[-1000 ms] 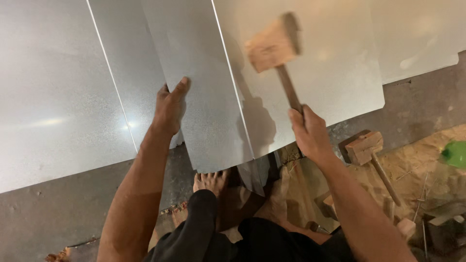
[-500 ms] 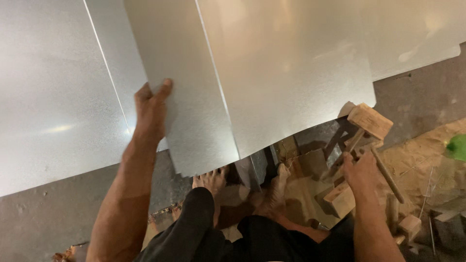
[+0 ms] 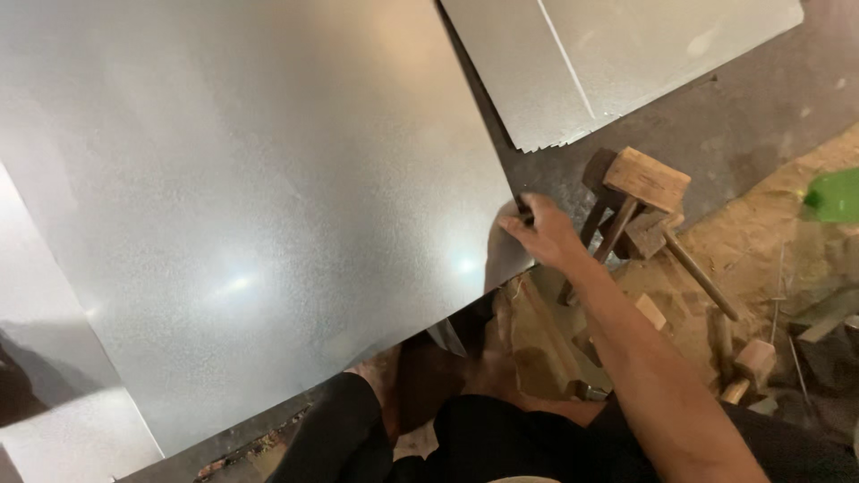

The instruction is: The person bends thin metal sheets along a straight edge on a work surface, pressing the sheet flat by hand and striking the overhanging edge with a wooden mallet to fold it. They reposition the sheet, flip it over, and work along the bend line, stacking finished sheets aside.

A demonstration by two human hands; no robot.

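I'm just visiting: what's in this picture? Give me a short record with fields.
Setting: dark floor, seen from above
Right hand: grips the right edge of the large metal sheet
Left hand: not in view
Beside the hand: wooden mallets lying on the floor
Further off: more metal sheets, top right; a green object at the right edge

Your right hand [image 3: 544, 234] is bare, with no glove, ring or watch showing, and the forearm behind it has no sleeve. Below the hand you wear black trousers [image 3: 501, 438], creased at the knee. Beside them, a bare foot [image 3: 380, 380] shows.
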